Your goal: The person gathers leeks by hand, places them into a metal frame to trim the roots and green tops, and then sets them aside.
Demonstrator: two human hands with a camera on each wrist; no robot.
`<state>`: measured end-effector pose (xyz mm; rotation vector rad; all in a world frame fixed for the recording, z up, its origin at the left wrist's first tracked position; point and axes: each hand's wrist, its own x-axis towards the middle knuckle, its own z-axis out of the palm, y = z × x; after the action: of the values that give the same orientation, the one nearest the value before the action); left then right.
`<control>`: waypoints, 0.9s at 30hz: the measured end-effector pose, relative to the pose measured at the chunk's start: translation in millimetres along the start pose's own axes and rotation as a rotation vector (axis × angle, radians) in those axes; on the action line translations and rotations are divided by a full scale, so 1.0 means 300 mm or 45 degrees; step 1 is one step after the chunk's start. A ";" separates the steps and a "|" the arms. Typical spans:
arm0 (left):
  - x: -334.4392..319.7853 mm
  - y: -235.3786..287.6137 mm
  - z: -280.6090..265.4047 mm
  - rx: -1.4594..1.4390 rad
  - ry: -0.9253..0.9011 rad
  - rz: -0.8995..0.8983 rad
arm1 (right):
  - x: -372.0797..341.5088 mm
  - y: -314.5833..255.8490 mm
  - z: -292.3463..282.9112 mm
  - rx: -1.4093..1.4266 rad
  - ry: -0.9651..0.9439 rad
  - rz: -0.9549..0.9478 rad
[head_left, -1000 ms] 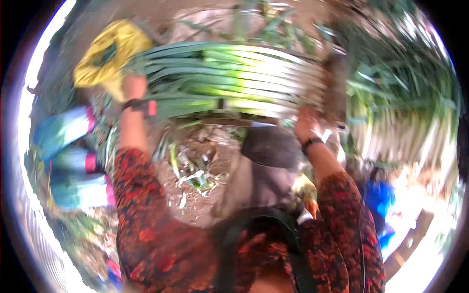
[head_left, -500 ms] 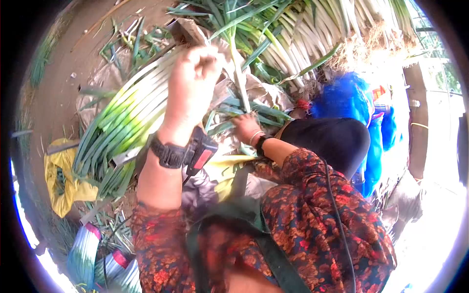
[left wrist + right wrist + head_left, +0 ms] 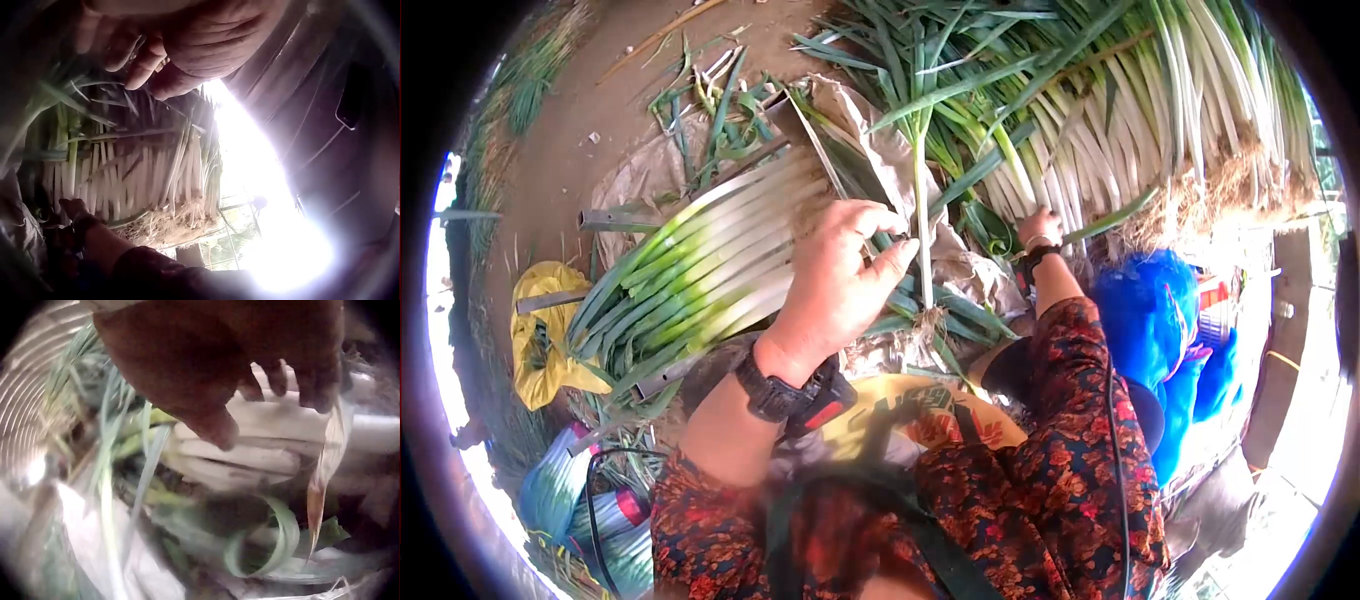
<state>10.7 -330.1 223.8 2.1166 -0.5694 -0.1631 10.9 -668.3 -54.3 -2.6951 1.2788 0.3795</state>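
Note:
My left hand (image 3: 840,270) is raised beside a single upright leek (image 3: 922,190), fingers loosely bent and thumb apart; nothing shows in its grasp. In the left wrist view this hand (image 3: 200,37) hangs relaxed at the top. Farther right, my right hand (image 3: 1038,228) reaches to the lower edge of a large leek pile (image 3: 1090,150). The right wrist view has that hand (image 3: 212,362) over thick white stalks (image 3: 250,453), fingers spread and pointing down, with a dry leaf strip (image 3: 325,469) hanging by the fingertips. Contact with the stalks is unclear.
A row of leeks (image 3: 720,235) lies in a metal frame at left, near a yellow bag (image 3: 528,350). Wrapped bundles (image 3: 550,485) are at lower left. A blue bag (image 3: 1140,310) stands right of my sleeve; a printed yellow sack (image 3: 940,410) lies before my body.
The view has swung from the framed leek row toward the pile. Since half a second ago, my right hand has left the single leek's lower end and moved right and forward to the pile.

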 end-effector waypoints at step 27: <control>0.039 -0.025 0.257 -1.214 -0.305 -0.784 | -1.260 0.423 -0.792 0.682 -0.966 -0.929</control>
<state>-1.4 -389.7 174.3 1.2643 0.0773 -0.8585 -277.5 -521.8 278.5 -2.0203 0.1285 0.7185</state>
